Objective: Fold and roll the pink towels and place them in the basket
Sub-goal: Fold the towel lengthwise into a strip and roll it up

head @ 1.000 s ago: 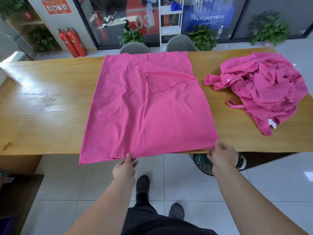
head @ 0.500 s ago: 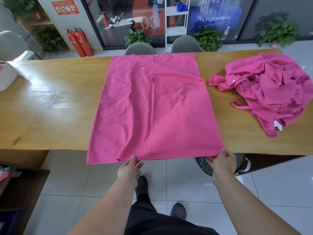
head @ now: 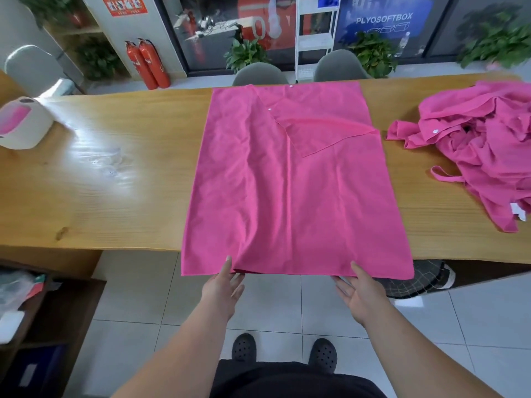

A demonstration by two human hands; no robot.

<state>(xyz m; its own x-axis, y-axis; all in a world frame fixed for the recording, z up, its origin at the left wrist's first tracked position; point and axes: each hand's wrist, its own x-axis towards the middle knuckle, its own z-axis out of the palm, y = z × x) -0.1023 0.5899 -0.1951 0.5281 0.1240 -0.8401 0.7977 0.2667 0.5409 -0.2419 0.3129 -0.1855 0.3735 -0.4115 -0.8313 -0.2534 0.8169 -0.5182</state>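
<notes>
Basket: The white basket [head: 24, 127] sat on the counter [head: 115, 182], far out to the left of my left fingers [head: 237, 284], with something pink showing inside it.
Left hand: My left hand [head: 222, 287] was at the near hem, its fingers straight and relaxed and the thumb tip touching the cloth. It gripped nothing that I could see.
Towel, place: The spread towel [head: 287, 191] lay flat on the counter straight ahead of both hands. Its near hem hung over the counter's edge and met both thumbs.
Towel, handling: I judged it light, soft and limp, not fragile. It would sag wherever it was unsupported, crease easily, and probably slide on the glossy wood.
Towel, hold: I judged the best grip to be the near hem, pinched just outward of each thumb, toward the two corners.
Towel, axis: Its long axis ran away from my fingertips to the counter's far edge, and the short hem lay crosswise between my hands. The far right corner was folded back toward me.
Right hand: My right hand [head: 356, 294] was spread wide and held nothing, with its thumb on the hem.
Pile: A crumpled pile [head: 482, 150] of pink towels lay on the counter, well ahead and to the right of my right fingers [head: 340, 284].
</notes>
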